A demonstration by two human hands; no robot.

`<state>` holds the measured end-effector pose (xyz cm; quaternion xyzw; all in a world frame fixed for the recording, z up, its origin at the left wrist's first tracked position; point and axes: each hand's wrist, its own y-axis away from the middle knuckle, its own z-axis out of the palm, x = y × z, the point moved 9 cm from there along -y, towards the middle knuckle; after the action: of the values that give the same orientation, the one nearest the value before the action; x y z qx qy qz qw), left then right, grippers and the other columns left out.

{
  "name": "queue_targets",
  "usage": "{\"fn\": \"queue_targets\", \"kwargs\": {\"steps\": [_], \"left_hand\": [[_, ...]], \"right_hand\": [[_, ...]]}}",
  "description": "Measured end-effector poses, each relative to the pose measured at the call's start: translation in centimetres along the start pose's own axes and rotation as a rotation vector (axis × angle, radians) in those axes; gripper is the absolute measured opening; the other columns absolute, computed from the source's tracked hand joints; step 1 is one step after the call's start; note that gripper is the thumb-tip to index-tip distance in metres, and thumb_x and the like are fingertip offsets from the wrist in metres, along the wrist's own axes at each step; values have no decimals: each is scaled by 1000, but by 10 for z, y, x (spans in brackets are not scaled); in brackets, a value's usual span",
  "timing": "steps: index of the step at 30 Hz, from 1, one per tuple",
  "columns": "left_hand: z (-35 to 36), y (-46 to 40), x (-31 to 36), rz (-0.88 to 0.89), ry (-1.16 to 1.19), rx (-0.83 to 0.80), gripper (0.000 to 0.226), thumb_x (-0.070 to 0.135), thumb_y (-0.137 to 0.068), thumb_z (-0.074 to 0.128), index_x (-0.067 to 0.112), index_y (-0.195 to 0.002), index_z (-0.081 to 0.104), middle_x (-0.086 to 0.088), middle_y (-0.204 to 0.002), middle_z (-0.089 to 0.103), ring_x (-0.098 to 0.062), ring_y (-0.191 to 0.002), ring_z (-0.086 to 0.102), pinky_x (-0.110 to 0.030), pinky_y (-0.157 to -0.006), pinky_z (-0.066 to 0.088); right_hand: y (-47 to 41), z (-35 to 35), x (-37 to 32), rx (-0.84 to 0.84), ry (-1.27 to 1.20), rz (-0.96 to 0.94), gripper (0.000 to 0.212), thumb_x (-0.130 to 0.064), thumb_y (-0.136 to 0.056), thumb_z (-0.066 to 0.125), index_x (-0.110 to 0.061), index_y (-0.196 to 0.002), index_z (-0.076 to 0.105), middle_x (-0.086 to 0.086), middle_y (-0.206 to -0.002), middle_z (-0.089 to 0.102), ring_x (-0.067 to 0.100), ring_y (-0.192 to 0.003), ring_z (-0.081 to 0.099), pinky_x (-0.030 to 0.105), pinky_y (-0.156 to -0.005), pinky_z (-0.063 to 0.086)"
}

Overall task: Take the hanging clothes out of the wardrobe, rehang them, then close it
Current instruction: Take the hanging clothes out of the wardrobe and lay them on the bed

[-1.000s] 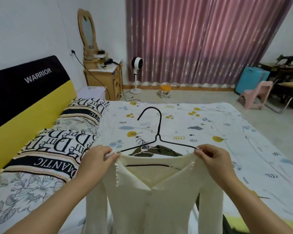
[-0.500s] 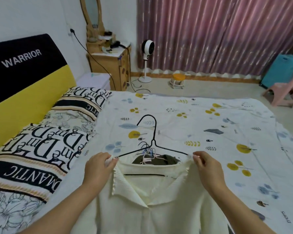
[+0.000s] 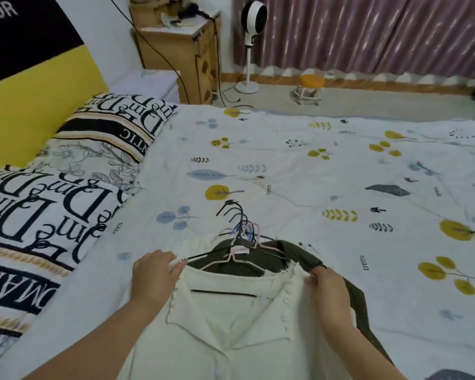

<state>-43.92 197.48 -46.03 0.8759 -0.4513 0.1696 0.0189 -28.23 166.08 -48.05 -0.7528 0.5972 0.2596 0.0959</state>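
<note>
A cream knit cardigan (image 3: 231, 325) on a black wire hanger (image 3: 232, 244) lies low over the bed. My left hand (image 3: 155, 272) pinches its left shoulder at the hanger's end. My right hand (image 3: 327, 286) grips the right shoulder. Under it lies a dark olive garment (image 3: 294, 250) on a pink hanger (image 3: 237, 255), with several hanger hooks bunched at the top. The wardrobe is out of view.
The bed's white leaf-print sheet (image 3: 299, 171) spreads ahead. Lettered pillows (image 3: 52, 204) lie left against a yellow and black headboard (image 3: 36, 89). Beyond stand a wooden dresser (image 3: 181, 50), a white fan (image 3: 251, 45), a small orange stool (image 3: 310, 86) and pink curtains (image 3: 368, 31).
Both hands have lowered the cardigan and its hanger onto the pile on the bed; the hanger's hook now lies flat among the others. The view has tilted down.
</note>
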Motion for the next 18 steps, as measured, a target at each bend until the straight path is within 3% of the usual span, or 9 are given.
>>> {"fn": "queue_targets", "kwargs": {"steps": [2, 6, 7, 9, 12, 13, 15, 16, 18], "left_hand": [[18, 2, -6, -55, -52, -43, 27, 27, -78, 74, 11, -60, 62, -10, -62, 60, -32, -64, 58, -31, -61, 33], [52, 16, -16, -178, -143, -154, 28, 34, -90, 56, 11, -102, 67, -12, -98, 65, -30, -95, 58, -37, -82, 39], [57, 20, -17, -187, -124, -147, 31, 31, -90, 56, 9, -110, 65, -14, -103, 65, -33, -98, 58, -40, -87, 40], [65, 29, -18, -201, -95, -165, 46, 33, -93, 49, 6, -131, 50, -17, -126, 56, -33, -118, 51, -45, -104, 31], [83, 41, -21, -207, -91, -367, 80, 63, -88, 17, 12, -149, 7, -5, -157, 14, -20, -145, 13, -39, -117, 3], [85, 44, -21, -192, -103, -427, 93, 70, -76, 1, 14, -150, 0, -2, -158, 6, -18, -146, 5, -38, -117, 1], [88, 48, -20, -179, -146, -538, 102, 70, -63, -11, 15, -149, -5, 0, -158, -1, -17, -146, 0, -39, -117, 1], [89, 48, -19, -180, -169, -580, 95, 71, -73, -3, 15, -149, -5, 0, -158, -3, -17, -146, 0, -39, -117, 2], [81, 48, -15, -169, -196, -621, 73, 56, -94, 21, 15, -149, -3, -3, -158, -5, -19, -146, 4, -39, -118, 7]], "right_hand": [[-2, 19, 4, 4, 36, -24, 19, -3, -90, 47, -4, -98, 64, 12, -100, 58, 28, -98, 50, 35, -79, 39], [12, 48, -4, 30, 217, -122, 22, -7, -74, 59, -2, -92, 71, 20, -94, 68, 41, -86, 65, 58, -77, 50], [17, 54, -9, 7, 275, -149, 25, -16, -81, 52, -5, -92, 71, 19, -97, 69, 39, -89, 67, 60, -76, 49], [24, 68, -10, -109, 369, -175, 55, -32, -99, 22, -7, -96, 71, 16, -102, 70, 36, -95, 68, 57, -77, 50], [26, 82, 0, -209, 451, -172, 81, -45, -99, -2, -7, -106, 70, 15, -112, 68, 34, -103, 65, 54, -81, 51], [27, 85, -1, -276, 460, -142, 87, -49, -95, -9, -7, -117, 65, 16, -124, 62, 35, -114, 59, 54, -91, 46], [27, 85, -5, -360, 484, -113, 85, -56, -90, -15, -12, -145, 32, 13, -153, 27, 32, -141, 25, 50, -113, 18], [27, 84, -5, -370, 493, -112, 70, -54, -94, -5, -15, -149, 16, 10, -158, 11, 29, -146, 9, 47, -116, 7], [27, 79, -11, -402, 479, -79, 55, -43, -101, 15, -19, -150, 9, 6, -159, 4, 27, -146, 1, 48, -117, 5]]}}
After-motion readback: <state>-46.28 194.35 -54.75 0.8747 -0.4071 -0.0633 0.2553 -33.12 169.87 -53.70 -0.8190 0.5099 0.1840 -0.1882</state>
